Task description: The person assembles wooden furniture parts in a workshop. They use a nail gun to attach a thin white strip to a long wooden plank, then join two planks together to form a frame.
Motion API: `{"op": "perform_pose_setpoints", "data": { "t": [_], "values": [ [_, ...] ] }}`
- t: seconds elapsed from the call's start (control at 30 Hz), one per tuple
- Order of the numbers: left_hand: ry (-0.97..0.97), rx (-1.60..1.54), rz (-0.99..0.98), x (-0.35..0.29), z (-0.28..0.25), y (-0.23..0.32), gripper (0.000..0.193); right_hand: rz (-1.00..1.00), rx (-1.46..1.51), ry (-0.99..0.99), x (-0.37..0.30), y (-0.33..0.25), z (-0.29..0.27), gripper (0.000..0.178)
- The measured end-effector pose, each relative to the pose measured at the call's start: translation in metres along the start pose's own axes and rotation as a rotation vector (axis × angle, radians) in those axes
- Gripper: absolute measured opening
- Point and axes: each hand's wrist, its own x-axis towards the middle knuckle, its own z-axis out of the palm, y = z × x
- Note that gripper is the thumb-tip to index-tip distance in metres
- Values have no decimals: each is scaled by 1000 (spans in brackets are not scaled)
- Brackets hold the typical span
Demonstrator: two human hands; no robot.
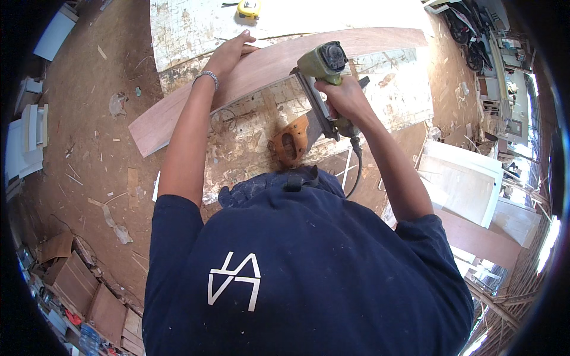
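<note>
A long reddish-brown wooden plank [285, 56] lies slanted across the worn workbench [249, 124]. My left hand [231, 54] is at its far edge, gripping it there with fingers over the edge; their undersides are hidden. My right hand [345, 98] is wrapped round the handle of an olive-green air nail gun [317, 62]. The gun's nose end is over the plank's near edge; whether they touch I cannot tell. An air hose [358, 163] runs down from the grip. Below the gun lies a handsaw with an orange wooden handle [290, 141], its blade partly covered by the gun.
A yellow tape measure [248, 9] rests on the bench's far side. White panels [457, 178] and a reddish board [475, 234] stand at the right. Wood scraps [113, 219] litter the brown floor on the left, with brown boards [107, 317] at lower left.
</note>
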Motion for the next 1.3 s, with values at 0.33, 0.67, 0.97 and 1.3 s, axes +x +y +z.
{"op": "perform_pose_setpoints", "data": {
  "t": [0.33,0.67,0.97,1.3],
  "values": [
    [21,34,19,4,2,-7,72,-25,-66,-3,-1,-6,0,35],
    [27,45,56,4,0,-10,73,-81,-70,-66,-14,-21,32,28],
    [-13,-51,59,11,1,-22,73,-67,-187,-124,-13,-28,41,40],
    [-26,-100,-11,24,2,-26,69,-130,-71,-36,-44,6,42,41]
  ]
}}
